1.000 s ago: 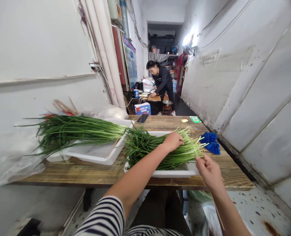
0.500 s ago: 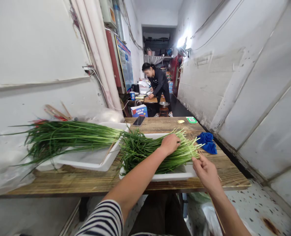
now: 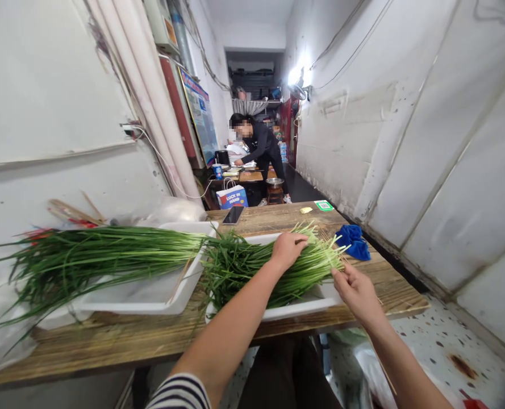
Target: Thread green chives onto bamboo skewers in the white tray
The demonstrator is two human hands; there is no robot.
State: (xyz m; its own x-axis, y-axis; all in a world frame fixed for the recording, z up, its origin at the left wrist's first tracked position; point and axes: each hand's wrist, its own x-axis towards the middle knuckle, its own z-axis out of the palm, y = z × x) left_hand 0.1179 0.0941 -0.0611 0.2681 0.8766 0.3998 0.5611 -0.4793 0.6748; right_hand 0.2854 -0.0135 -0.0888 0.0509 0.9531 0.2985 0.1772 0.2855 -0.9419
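A bundle of garlic chives (image 3: 252, 267) lies in a white tray (image 3: 273, 313) in front of me, leafy ends left and pale stem ends right. My left hand (image 3: 289, 250) is closed on the stems from above, its fingers curled near the pale ends. At the right edge of the bundle my right hand (image 3: 357, 289) is closed, thumb and fingers pinched beside the stem ends. A thin bamboo skewer (image 3: 382, 363) runs in line with its fingertips and sticks out below the wrist; its front end is hidden.
A second white tray (image 3: 128, 304) on the left bears more chives (image 3: 120, 244). On the wooden table (image 3: 120, 352) are a phone (image 3: 233, 215), a blue cloth (image 3: 353, 242), a green-edged code card (image 3: 324, 205) and a small yellow piece (image 3: 306, 210). A person (image 3: 261, 145) bends over a table behind.
The view has shifted, so the room and left tray sit further left in it. Both my hands stay at about the same places on the chives. The person behind has moved an arm.
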